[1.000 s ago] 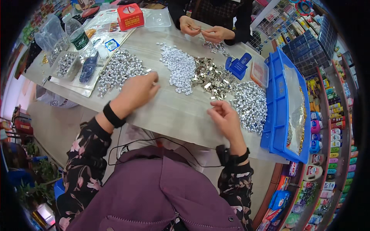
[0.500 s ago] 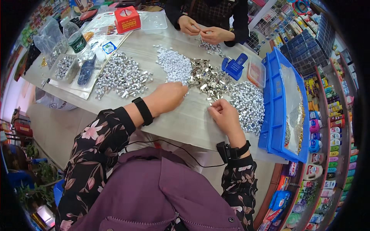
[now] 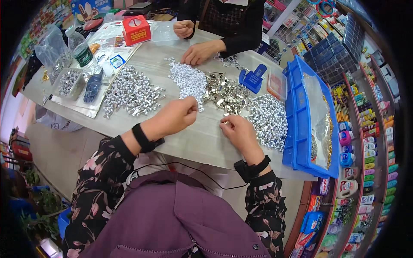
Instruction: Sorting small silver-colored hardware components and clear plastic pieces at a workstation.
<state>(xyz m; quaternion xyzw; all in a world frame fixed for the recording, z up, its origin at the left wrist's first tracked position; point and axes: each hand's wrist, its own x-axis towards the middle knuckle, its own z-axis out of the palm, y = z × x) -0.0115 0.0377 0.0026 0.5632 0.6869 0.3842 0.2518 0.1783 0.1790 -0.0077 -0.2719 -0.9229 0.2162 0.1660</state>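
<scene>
My left hand [image 3: 175, 114] is closed with its fingers curled together, just in front of the near end of a pile of small white pieces [image 3: 187, 80]. What those fingers hold is too small or hidden to make out. Thumb and fingertips of my right hand [image 3: 239, 131] are pinched together at the near edge of a heap of shiny metal clips [image 3: 226, 92]; anything between them cannot be made out. Close by on its right lies a pile of small white-and-silver pieces [image 3: 269, 118]. Further left spreads another pile of silver-and-white pieces [image 3: 131, 91].
Across the table [image 3: 202, 137], a co-worker's hand [image 3: 201, 52] touches the white pile. Blue trays [image 3: 297, 124] stand at the right edge, near a blue holder [image 3: 253, 78] and a clear box [image 3: 276, 85]. A bottle [image 3: 81, 50], a tub [image 3: 69, 81] and a red box [image 3: 137, 30] stand left.
My left hand has drawn back slightly from the white pile; my right stays pinched by the clips. The co-worker's hands have parted, one reaching onto the white pile. The whole view has shifted slightly.
</scene>
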